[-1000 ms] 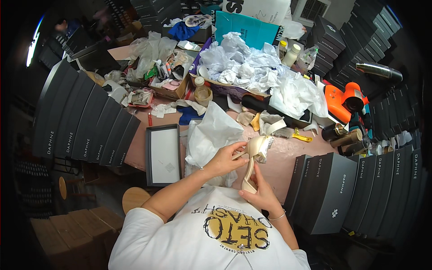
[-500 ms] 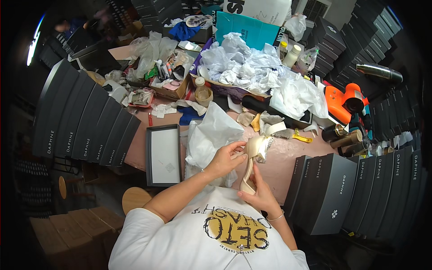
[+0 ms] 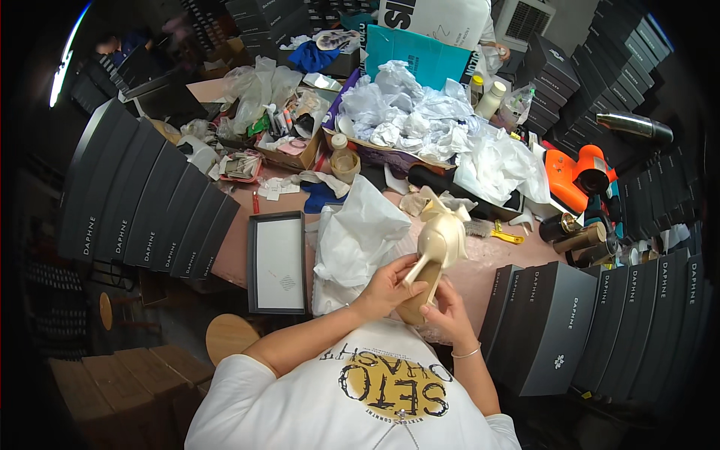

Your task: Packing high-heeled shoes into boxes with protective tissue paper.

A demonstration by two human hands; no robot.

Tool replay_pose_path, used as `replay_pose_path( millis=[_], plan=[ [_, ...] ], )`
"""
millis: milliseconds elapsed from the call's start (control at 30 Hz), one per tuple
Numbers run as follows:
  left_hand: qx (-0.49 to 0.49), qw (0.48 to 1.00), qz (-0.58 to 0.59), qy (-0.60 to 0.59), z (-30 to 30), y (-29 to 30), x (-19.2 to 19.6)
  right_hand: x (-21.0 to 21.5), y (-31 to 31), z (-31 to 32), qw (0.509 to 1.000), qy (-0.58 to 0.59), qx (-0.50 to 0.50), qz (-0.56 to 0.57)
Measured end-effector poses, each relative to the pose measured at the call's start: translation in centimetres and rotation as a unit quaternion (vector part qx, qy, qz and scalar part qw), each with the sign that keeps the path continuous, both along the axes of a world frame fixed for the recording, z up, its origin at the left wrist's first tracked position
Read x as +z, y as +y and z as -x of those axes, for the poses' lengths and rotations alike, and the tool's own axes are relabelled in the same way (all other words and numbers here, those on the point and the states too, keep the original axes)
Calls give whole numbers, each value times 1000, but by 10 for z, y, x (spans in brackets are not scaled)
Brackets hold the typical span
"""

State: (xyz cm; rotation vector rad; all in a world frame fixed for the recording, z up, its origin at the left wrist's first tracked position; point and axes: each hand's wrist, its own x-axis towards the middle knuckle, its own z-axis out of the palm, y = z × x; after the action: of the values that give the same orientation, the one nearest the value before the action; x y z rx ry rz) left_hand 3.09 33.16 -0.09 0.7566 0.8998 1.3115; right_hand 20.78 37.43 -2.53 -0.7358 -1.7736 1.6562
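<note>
Cream shoe (image 3: 441,241), toe bodyward, long axis outward, held by left hand (image 3: 390,289), right hand (image 3: 451,313)

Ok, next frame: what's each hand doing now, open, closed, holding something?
Left hand: closed, holding the cream high-heeled shoe.
Right hand: closed, holding the same shoe on its right side.

The shoe (image 3: 441,241) is cream, its sole (image 3: 429,276) seemingly tan.
</note>
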Motion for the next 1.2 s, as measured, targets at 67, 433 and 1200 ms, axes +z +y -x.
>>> replay_pose_path(
  millis=[67,433,1200],
  plan=[
    [-68,970,-31,230,10,3,20,0,4,-12,990,82,-48,107],
    [-159,723,-258,621,20,-1,14,11,-15,-9,911,135,-190,341],
    [146,944,183,-234,33,-8,-8,13,-31,23,978,114,-164,67]
  ],
)
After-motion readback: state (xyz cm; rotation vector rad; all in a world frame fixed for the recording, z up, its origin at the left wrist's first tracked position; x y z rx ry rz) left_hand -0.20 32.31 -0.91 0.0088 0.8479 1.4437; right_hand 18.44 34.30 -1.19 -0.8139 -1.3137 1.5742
